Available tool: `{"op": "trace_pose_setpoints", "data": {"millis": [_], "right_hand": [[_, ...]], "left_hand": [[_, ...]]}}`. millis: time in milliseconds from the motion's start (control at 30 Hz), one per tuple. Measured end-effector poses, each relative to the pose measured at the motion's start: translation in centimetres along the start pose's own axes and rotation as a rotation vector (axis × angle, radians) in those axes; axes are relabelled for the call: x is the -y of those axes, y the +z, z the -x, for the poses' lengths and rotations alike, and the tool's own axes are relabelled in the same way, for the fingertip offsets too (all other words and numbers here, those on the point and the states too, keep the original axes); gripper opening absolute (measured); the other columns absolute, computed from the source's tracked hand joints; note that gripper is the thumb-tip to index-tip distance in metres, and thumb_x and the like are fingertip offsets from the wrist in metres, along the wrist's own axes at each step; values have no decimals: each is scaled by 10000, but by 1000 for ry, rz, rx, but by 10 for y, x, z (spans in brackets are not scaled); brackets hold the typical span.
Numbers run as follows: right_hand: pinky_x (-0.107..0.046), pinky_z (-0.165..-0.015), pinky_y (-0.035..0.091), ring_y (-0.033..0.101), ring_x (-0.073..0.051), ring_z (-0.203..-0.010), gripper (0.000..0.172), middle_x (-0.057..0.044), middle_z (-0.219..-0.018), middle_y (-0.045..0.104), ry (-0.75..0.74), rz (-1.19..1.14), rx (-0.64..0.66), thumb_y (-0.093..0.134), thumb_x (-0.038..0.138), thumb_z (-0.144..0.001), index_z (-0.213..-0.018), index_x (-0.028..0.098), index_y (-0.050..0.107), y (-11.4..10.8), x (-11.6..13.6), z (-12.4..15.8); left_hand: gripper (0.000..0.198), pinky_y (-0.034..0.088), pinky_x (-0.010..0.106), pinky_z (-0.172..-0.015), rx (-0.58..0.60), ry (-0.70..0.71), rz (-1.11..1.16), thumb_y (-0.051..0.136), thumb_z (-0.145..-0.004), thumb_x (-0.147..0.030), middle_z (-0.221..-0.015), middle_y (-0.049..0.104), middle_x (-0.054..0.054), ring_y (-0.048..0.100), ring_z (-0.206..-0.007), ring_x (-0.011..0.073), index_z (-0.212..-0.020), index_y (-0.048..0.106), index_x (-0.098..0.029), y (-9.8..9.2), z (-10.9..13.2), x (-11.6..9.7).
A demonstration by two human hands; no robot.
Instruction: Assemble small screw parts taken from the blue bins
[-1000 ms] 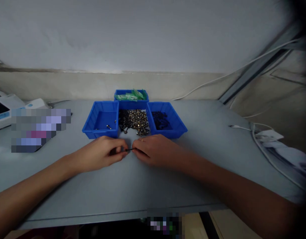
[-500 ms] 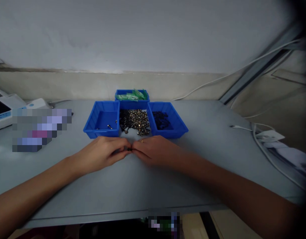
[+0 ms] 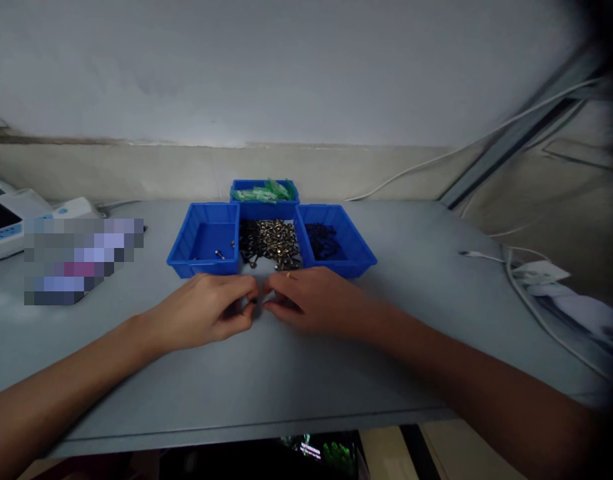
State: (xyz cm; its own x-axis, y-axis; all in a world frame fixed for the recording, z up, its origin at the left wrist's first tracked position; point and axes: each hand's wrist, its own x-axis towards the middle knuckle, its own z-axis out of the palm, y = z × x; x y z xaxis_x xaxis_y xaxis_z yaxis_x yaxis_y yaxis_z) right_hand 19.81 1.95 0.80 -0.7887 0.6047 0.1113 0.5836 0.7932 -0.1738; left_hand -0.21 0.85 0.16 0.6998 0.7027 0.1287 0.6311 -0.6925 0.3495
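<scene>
My left hand (image 3: 214,307) pinches a small dark piece (image 3: 254,302) between thumb and fingertips; it is too small to name. Facing it, a little apart, my right hand (image 3: 311,300) has its thumb and forefinger parted, with nothing visible between them. Just beyond both hands lies a heap of metal screws (image 3: 276,241), some brassy and some dark. To its left a blue bin (image 3: 178,259) holds a few loose screws (image 3: 220,255). The blue bin on the right (image 3: 359,257) contains a heap of small black parts (image 3: 324,241).
Behind the heap, another blue bin (image 3: 236,187) holds green plastic packets (image 3: 266,192). A white device (image 3: 71,212) and a blurred-out object (image 3: 86,260) are at the left. White cables (image 3: 531,307) run along the right side of the grey table (image 3: 196,393).
My hands' fingertips, which met over the small dark piece, have come apart. My right thumb and forefinger have opened, while the piece stays in my left hand.
</scene>
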Motion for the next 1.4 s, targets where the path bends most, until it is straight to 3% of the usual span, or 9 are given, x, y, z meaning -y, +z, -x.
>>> {"op": "trace_pose_setpoints", "data": {"millis": [267, 467, 667, 1000, 1167, 1400], "right_hand": [[-245, -532, 294, 514, -113, -605, 191, -2, -733, 593, 26, -13, 41, 352, 278, -866, -809, 176, 503, -2, 2, -1], [-243, -509, 281, 503, -109, -575, 160, 7, -716, 589, 47, -13, 43, 371, 278, -854, -787, 185, 484, -2, 1, -2], [-243, -499, 274, 518, -118, -588, 134, 2, -727, 596, 84, 3, 61, 383, 277, -843, -817, 192, 483, -1, 2, -2], [-242, -487, 267, 530, -125, -588, 103, 6, -717, 597, 101, 36, 69, 396, 252, -828, -840, 196, 481, -2, -1, -2], [-249, -490, 262, 533, -121, -583, 181, -8, -737, 609, 102, 74, 71, 337, 266, -865, -847, 188, 500, 0, 0, -3], [-244, -450, 233, 552, -152, -568, 239, -2, -639, 592, 168, 88, 49, 367, 344, -849, -996, 181, 460, 3, 0, -2]], "left_hand": [[169, 412, 215, -632, -4, 53, -59, 375, -867, -248, -804, 578, 7, 554, -729, 111, -889, 527, -176, 4, -1, 3], [223, 358, 219, -510, 29, -31, -171, 382, -861, -312, -636, 537, -10, 529, -570, 101, -744, 505, -168, 4, -1, 2], [183, 332, 217, -477, -1, 4, -187, 394, -839, -270, -611, 537, -16, 509, -517, 87, -736, 506, -169, 3, -2, 1], [227, 369, 217, -521, 3, -4, -220, 349, -877, -292, -641, 546, -5, 548, -587, 107, -779, 513, -169, 2, -2, 3], [252, 367, 212, -511, -16, -6, -249, 334, -884, -301, -632, 554, -1, 548, -568, 105, -783, 519, -162, 1, -2, 3], [278, 358, 221, -496, -27, -15, -268, 306, -892, -300, -613, 558, 2, 546, -545, 111, -789, 524, -161, 1, -1, 1]]}}
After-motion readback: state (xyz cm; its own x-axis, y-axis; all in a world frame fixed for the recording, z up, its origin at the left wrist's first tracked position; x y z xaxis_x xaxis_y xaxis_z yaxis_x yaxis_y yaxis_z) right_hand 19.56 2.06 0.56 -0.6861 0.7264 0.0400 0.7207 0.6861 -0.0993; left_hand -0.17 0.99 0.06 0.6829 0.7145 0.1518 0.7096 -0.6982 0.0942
